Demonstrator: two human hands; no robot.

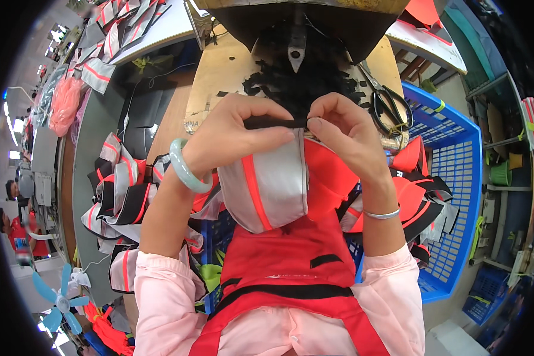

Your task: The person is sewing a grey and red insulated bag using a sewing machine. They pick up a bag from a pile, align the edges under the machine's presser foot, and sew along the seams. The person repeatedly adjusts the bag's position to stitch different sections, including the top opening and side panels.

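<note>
Between my hands hangs a silver-grey and red-orange fabric piece [282, 184], shaped like a cap, with an orange stripe down the grey panel. A narrow black fabric edge [273, 122] runs along its top. My left hand [240, 127] pinches this edge from the left, thumb below and fingers above. My right hand [347, 130] grips the right end of it between thumb and fingertips. Beyond my fingers stands a dark machine head with a pointed metal part [296, 52], apart from the fabric. Black scraps [302, 83] are heaped under it.
Black-handled scissors [391, 107] lie on the wooden tabletop [210, 74] at the right. A blue plastic basket [457, 166] with similar pieces stands to my right. More grey and orange pieces [121, 190] are piled at my left. A blue fan [60, 301] is at the lower left.
</note>
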